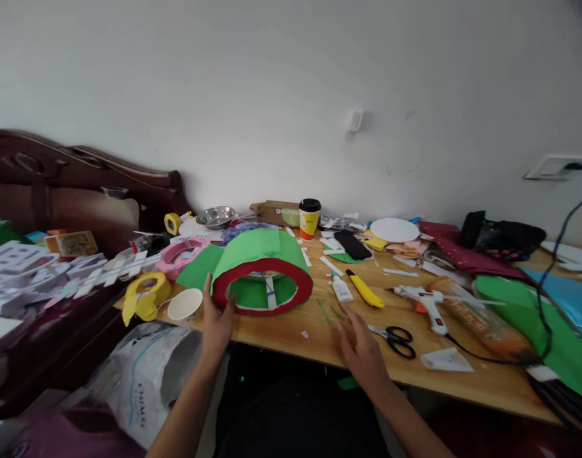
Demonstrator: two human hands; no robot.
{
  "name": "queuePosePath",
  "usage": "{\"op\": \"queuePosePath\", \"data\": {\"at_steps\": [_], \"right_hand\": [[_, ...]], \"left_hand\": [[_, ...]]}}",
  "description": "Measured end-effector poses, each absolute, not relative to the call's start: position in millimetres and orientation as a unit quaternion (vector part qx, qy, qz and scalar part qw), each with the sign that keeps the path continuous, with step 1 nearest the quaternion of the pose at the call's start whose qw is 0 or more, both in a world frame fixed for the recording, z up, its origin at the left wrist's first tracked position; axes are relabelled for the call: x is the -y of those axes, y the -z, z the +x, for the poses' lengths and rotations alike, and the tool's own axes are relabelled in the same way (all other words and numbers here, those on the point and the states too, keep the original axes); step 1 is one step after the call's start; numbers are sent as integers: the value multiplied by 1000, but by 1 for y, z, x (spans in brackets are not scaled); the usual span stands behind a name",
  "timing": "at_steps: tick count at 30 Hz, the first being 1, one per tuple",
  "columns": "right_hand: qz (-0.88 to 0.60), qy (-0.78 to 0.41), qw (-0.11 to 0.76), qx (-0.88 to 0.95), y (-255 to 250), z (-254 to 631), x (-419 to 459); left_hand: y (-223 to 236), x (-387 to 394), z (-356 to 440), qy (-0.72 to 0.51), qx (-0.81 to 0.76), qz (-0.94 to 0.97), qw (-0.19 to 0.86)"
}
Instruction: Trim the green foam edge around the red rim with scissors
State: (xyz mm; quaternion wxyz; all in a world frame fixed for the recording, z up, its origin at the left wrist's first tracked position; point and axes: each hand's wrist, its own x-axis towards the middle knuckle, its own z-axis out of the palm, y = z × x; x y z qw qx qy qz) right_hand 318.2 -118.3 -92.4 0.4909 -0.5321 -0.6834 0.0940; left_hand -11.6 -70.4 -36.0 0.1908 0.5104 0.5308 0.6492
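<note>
A wide green paper drum (pixel 259 245) with a red ring-shaped front rim lies on its side on the table, its open end facing me. Through the opening a white strip shows, standing upright inside. My left hand (pixel 217 321) grips the drum's left edge, thumb at the inside of the rim and fingers on the outer wall. My right hand (pixel 360 346) is apart from it, low over the table's front, fingers loosely spread with nothing visible in them. Close to its fingertips are thin green paper trimmings (pixel 325 312), a small white glue bottle (pixel 341 288) and black-handled scissors (pixel 396 340).
A yellow cutter (pixel 365 289) and a corded glue gun (pixel 429 305) lie to the right. At left are a paper cup (pixel 184 305) and yellow tape rolls (pixel 147 296). A lidded coffee cup (pixel 310 221) stands behind the drum. The table's front edge (pixel 281 346) runs close to me.
</note>
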Motion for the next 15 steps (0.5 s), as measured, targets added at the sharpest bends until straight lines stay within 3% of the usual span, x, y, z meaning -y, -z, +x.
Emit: {"op": "queuePosePath", "data": {"at_steps": [7, 15], "right_hand": [[-526, -15, 467, 711, 90, 316, 123], [-490, 44, 419, 763, 92, 311, 125]], "left_hand": [[33, 66, -3, -675, -524, 473, 216], [-1, 69, 20, -737, -481, 263, 394]]}}
